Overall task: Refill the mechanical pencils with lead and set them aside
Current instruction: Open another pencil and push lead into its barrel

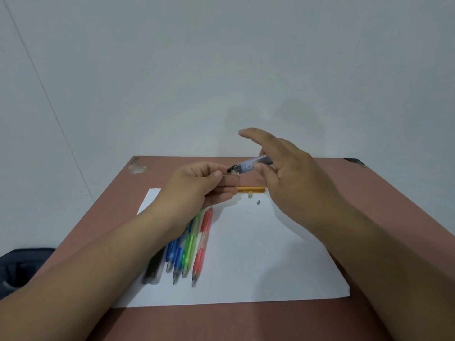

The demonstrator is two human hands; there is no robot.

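- Right hand grips lead case above table; left hand pinches at its open black cap.
- Orange pencil lies uncapped on paper; four others beside left wrist.
- Risk: tilted case could spill or snap leads; loose small parts may roll off.

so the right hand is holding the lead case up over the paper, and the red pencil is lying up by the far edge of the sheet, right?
Not quite. The head view shows an orange pencil at the sheet's far edge. The red pencil lies beside the green one, left of centre. The right hand does hold the lead case up.
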